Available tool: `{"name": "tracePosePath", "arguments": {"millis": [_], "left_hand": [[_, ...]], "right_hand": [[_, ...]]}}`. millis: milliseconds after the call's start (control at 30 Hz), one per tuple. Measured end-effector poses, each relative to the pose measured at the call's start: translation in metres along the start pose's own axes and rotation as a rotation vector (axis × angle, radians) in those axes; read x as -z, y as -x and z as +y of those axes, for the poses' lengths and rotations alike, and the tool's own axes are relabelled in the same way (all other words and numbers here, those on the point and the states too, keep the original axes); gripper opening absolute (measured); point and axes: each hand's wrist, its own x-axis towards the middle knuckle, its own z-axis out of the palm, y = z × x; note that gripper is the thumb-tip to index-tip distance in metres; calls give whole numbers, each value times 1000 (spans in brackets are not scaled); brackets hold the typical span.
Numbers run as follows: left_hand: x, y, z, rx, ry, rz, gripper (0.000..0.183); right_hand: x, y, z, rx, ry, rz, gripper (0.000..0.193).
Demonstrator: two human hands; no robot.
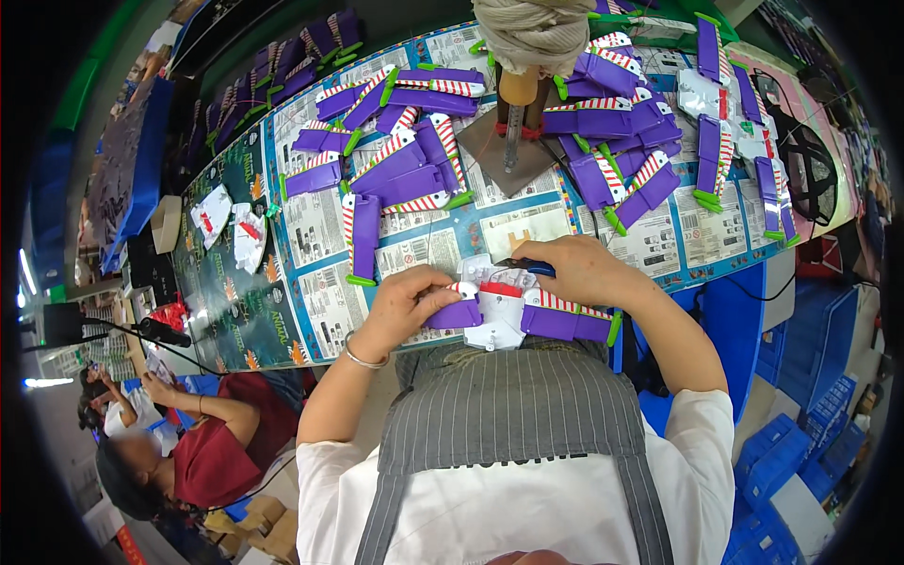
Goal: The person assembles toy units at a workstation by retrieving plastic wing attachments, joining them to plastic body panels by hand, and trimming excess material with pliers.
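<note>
In front of me, at the table's near edge, lies a white plastic toy shell point(497, 315) with a red strip. Purple wings with red-and-white striped edges spread from both its sides. My left hand point(411, 299) pinches the striped edge of the left wing point(454, 315). The right wing point(565, 323) has a green tip and rests untouched. Just above the shell, my right hand point(576, 268) is closed round a small dark hand tool point(532, 266) with some blue on it. Its tip points left over the shell's upper edge; its exact kind is unclear.
Purple wings point(391, 174) lie heaped at left, more point(612, 122) at right. Two white shells point(231, 226) lie on the dark mat. A cloth-wrapped tool point(518, 89) hangs over a dark plate. A person in red point(221, 443) sits at lower left; blue crates point(772, 461) stand lower right.
</note>
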Motion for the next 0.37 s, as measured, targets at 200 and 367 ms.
{"name": "tracePosePath", "arguments": {"millis": [200,367], "left_hand": [[13,-13,0,-55,-126,-77,16],[21,-12,4,-88,-154,-141,15]], "right_hand": [[6,-3,-2,-31,-21,-46,36],[6,-3,1,5,-53,-44,35]]}}
